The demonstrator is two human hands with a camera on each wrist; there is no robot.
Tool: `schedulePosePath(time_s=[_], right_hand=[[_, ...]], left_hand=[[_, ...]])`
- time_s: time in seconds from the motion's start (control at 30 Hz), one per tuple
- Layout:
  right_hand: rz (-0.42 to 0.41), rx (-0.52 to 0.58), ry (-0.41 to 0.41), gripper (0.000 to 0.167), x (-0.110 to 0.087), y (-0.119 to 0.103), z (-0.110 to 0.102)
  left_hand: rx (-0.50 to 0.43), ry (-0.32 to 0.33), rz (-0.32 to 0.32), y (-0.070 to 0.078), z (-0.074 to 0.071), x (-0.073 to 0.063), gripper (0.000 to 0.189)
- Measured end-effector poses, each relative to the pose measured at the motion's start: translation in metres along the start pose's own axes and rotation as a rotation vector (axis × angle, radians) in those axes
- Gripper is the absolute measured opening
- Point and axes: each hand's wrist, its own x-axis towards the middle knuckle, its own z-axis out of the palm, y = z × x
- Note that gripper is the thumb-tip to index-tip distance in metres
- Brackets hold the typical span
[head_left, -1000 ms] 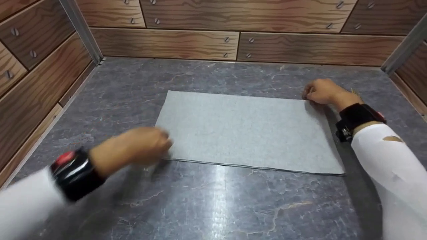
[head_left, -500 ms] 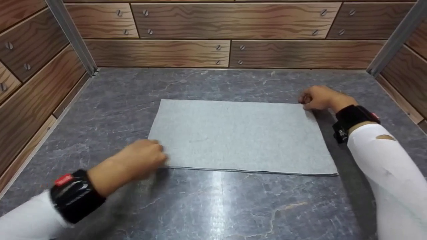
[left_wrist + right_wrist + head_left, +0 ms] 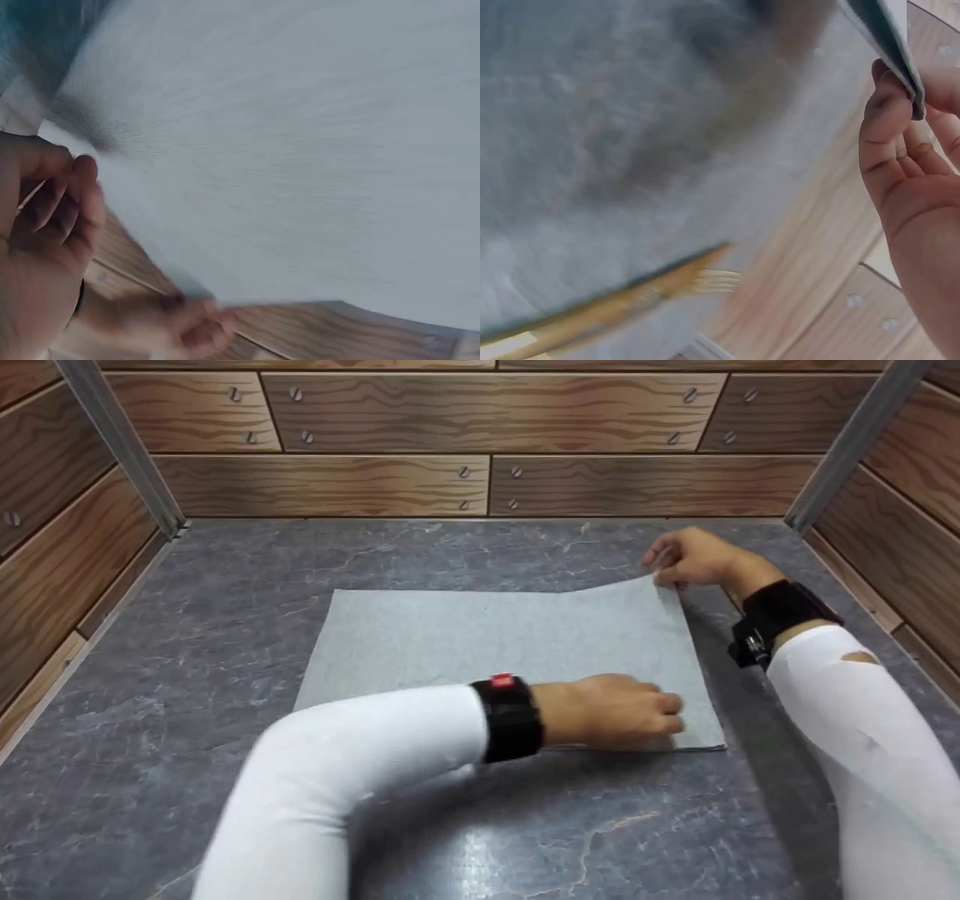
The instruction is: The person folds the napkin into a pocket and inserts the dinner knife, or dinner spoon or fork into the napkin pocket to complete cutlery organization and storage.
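cloth point(image 3: 405, 641), far right corner up.
right hand point(image 3: 701, 559) pinches that corner; left hand point(image 3: 619, 711) at near edge, cannot tell if pinching.

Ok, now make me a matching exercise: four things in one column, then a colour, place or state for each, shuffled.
1. Right hand
2. Left hand
3. Sleeves
4. Wristbands

A. black
B. at the near edge of the cloth
C. white
D. pinching the cloth's raised far right corner

Pairs: 1-D, 2-B, 3-C, 4-A
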Motion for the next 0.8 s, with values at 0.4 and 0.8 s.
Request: schedulePosePath(time_s=[0.4,0.8], right_hand=[[-0.085,0.019,-0.053,0.029,0.004,-0.078,-0.019],[-0.064,-0.347,-0.166,0.054,0.005,-0.058,-0.025]], left_hand=[[0.119,-0.135,0.011,0.0,-0.001,0.052,0.036],[0.019,-0.031,0.083,0.01,-0.005,0.076,0.033]])
